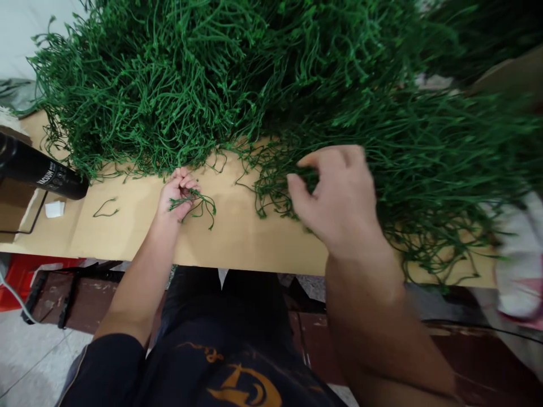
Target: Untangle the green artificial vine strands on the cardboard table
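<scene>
A big heap of thin green plastic stems (237, 73) covers the back and right of a cardboard-covered table (237, 237). My left hand (177, 195) rests on the cardboard, fingers closed round a small bunch of green stems (199, 204) that trails out to the right. My right hand (337, 195) is raised over the heap's near edge, fingers curled in a pinch among the strands there; what lies between the fingertips is hidden.
A black cylinder (40, 169) with white lettering lies at the left edge beside a small white block (55, 209). One loose green stem (106, 208) lies on the cardboard. A white and pink bag (520, 265) sits at the right edge. Red crate (19, 277) below the table.
</scene>
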Demonstrator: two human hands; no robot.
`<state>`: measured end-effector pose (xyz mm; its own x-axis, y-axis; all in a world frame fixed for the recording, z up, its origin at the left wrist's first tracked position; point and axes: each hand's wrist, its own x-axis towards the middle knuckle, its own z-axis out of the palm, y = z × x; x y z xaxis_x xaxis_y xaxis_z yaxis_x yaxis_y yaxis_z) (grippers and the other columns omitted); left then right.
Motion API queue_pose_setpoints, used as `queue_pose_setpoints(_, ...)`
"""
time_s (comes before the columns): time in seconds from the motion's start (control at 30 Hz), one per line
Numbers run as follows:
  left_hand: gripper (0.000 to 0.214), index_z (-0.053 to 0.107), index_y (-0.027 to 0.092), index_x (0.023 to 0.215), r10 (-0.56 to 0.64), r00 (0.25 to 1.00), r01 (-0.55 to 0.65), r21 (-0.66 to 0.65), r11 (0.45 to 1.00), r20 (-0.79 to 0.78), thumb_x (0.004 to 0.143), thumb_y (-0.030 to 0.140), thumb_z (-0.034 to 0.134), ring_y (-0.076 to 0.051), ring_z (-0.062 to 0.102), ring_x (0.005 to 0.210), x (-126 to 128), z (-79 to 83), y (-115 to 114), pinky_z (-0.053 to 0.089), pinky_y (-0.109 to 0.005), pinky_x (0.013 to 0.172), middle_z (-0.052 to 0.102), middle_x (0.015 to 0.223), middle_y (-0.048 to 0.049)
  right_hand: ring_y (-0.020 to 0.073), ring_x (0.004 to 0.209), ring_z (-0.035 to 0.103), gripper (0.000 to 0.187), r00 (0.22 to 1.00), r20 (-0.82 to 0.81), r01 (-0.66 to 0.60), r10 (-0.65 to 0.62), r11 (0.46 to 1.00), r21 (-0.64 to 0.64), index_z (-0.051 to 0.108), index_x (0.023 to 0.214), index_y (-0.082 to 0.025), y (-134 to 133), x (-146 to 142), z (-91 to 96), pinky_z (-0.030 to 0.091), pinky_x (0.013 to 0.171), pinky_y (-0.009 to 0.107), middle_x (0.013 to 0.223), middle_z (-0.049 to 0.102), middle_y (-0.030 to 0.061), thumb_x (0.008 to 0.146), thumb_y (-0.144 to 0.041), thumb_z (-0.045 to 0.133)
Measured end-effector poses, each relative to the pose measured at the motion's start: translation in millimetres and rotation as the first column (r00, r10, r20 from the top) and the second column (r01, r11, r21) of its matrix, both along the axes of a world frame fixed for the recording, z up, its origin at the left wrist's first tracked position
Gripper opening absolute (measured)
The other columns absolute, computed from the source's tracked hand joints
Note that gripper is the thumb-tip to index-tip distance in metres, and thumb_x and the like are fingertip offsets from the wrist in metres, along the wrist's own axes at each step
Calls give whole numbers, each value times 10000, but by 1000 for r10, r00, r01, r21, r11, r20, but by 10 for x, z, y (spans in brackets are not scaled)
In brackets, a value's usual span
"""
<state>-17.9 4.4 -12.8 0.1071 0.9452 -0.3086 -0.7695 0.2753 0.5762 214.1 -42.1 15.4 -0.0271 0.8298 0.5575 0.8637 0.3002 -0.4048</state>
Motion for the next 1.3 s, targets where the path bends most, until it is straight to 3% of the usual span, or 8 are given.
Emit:
queue_pose_setpoints(0.07,302,395,162,618,-18,1000,18,0,1000,-2,908,120,320,-32,366,407,19,4,10,345,-163,492,269,471,74,298,1019,486,278,997,24,76,-77,996,40,556,987,-134,26,41,-35,388,853,469,1048,529,183,798,-337,542)
queue_pose_setpoints(0.13,309,405,160,622,-27,1000,27,4,1000,-12,914,129,308,-33,365,407,34,-3,25,336,-164,485,269,471,72,288,1016,485,276,1000,22,-10,10,1000,24,566,992,-160,-7,-137,-83,388,856,460,1045,555,153,821,-372,517)
queue_pose_setpoints(0.23,332,419,154,618,-27,999,27,21,999,-28,922,129,287,-32,359,409,36,-26,36,331,-160,481,269,470,67,256,893,518,247,976,23,-213,218,967,-139,605,902,-164,-52,-602,-151,410,780,412,919,607,120,827,-386,526)
queue_pose_setpoints(0.37,369,421,154,603,-37,999,38,42,998,-27,939,184,274,-37,354,416,24,-39,27,348,-166,488,276,476,60,220,795,527,196,949,32,-288,313,903,-319,631,812,-144,-7,-975,-186,385,735,369,832,625,111,847,-291,507)
queue_pose_setpoints(0.77,340,426,156,613,-56,996,57,15,998,-76,933,178,314,-41,356,424,90,-21,51,339,-169,491,264,481,60,161,699,509,145,936,-205,-350,285,806,-478,577,832,-140,58,-973,-228,365,657,282,740,582,51,823,-282,550)
queue_pose_setpoints(1.0,375,441,150,584,-36,991,40,33,999,-131,936,186,317,-35,335,416,114,-24,54,329,-147,469,255,487,54,180,840,551,201,877,-351,-355,327,935,-18,582,762,-186,58,-953,-204,431,779,327,841,599,72,869,-284,443)
queue_pose_setpoints(1.2,420,438,147,569,-43,987,46,14,999,-153,942,167,246,-31,257,358,80,19,54,242,-146,384,193,447,61,172,849,597,215,760,-301,-572,576,813,111,551,728,-183,-89,-1139,-231,451,793,320,811,663,66,860,-156,384)
queue_pose_setpoints(1.3,391,421,158,584,-55,982,45,-54,998,-180,942,182,266,-33,227,334,82,59,34,219,-151,371,178,437,67,168,768,594,204,772,-277,-552,573,819,157,529,697,-171,-247,-1169,-257,455,723,310,760,663,74,850,-128,400)
